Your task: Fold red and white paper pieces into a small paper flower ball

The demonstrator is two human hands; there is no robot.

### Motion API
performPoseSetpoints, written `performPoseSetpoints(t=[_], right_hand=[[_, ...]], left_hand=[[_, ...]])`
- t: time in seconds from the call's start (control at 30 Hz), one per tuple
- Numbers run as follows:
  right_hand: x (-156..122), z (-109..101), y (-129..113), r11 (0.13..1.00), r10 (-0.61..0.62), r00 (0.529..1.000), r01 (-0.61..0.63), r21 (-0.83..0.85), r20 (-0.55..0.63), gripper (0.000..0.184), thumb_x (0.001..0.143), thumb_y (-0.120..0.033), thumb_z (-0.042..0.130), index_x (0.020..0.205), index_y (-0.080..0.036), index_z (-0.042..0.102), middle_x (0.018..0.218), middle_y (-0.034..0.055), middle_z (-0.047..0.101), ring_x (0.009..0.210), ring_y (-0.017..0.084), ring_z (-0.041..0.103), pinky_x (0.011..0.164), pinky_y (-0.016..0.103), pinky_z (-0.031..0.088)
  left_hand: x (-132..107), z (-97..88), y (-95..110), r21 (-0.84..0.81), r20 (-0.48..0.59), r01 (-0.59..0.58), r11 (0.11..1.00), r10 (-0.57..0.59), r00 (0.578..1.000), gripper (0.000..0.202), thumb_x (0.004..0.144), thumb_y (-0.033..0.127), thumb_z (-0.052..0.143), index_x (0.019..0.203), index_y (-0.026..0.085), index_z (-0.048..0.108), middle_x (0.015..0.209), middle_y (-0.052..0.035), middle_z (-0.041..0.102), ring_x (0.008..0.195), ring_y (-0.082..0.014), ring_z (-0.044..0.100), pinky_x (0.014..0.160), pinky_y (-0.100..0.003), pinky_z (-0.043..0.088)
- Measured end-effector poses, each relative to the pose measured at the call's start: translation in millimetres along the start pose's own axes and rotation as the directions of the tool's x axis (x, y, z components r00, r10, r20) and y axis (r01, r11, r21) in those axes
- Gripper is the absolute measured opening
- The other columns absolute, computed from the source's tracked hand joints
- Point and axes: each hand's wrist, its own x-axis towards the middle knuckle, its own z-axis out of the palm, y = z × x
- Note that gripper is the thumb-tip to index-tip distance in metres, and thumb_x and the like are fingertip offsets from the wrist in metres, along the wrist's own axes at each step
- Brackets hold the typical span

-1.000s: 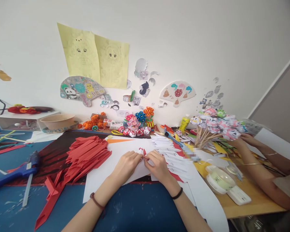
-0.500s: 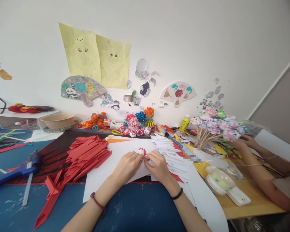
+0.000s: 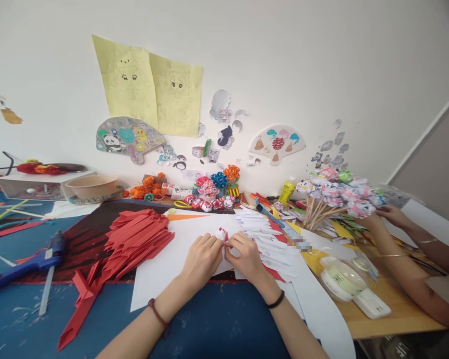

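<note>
Both hands pinched on small folded paper piece [image 3: 221,233], red and white, held just above white sheet [image 3: 179,259]. Left hand [image 3: 203,257] gripping from left, right hand [image 3: 246,255] from right, fingertips meeting at the piece. Cord bracelet on left wrist, black band on right.

Left of sheet: pile of red paper strips [image 3: 134,239], long, pointed, creased. Right of sheet: fanned white paper strips [image 3: 269,244], same shape. Blue glue gun [image 3: 26,262] lying on blue table [image 3: 217,324], well left.

Containers: tan bowl [image 3: 91,187] at back left, contents not visible. Clear round lidded tub [image 3: 340,276] on right, pale inside, contents unclear.

Back edge: small paper flowers [image 3: 213,192], mixed colours. Far right: another person's hand [image 3: 394,217] touching bunch of paper flowers on wooden sticks [image 3: 333,197].
</note>
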Motion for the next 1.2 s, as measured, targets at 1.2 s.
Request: performPoseSetpoints(t=[1.2], right_hand=[[-4.4, -0.8, 3.3, 0.994, -0.103, 0.993, 0.105, -0.038, 0.058, 0.032, 0.094, -0.008, 0.043, 0.066, -0.02, 0.054, 0.066, 0.0031, 0.055, 0.066, 0.017, 0.047, 0.059, 0.031, 0.036]], left_hand=[[4.6, -8.0, -9.0, 0.146, 0.102, -0.245, 0.958, 0.232, 0.967, 0.023, 0.099, 0.012, 0.037, 0.083, 0.017, 0.053, 0.076, -0.0037, 0.057, 0.069, -0.0188, 0.052, 0.065, -0.036, 0.038]])
